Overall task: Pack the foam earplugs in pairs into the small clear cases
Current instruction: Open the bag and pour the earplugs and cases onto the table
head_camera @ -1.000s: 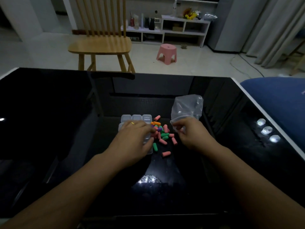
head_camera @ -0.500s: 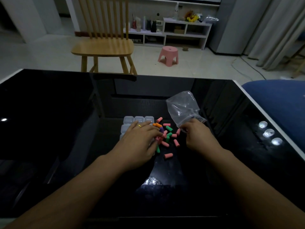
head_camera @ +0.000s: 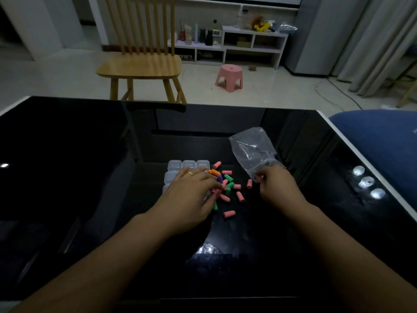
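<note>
Several foam earplugs [head_camera: 228, 186], pink, green, orange and purple, lie scattered on the black table [head_camera: 90, 166]. A block of small clear cases [head_camera: 188, 164] sits just left of them, partly hidden under my left hand [head_camera: 191, 195]. That hand lies over the cases with its fingertips among the earplugs; whether they pinch one I cannot tell. My right hand [head_camera: 277, 186] pinches the mouth of a clear plastic bag [head_camera: 251, 150], which stands up and tilts back to the left. One pink earplug [head_camera: 229, 214] lies apart, nearer to me.
The table's white right edge [head_camera: 370, 168] runs beside a blue cushion [head_camera: 383, 141]. Three bright light reflections [head_camera: 366, 182] show on the right of the glossy top. Beyond the far edge stand a wooden chair [head_camera: 142, 64] and a pink stool [head_camera: 229, 77].
My right hand has lifted the bag and tipped it further back and left. My left hand's fingers have slid right from the cases into the earplugs.
</note>
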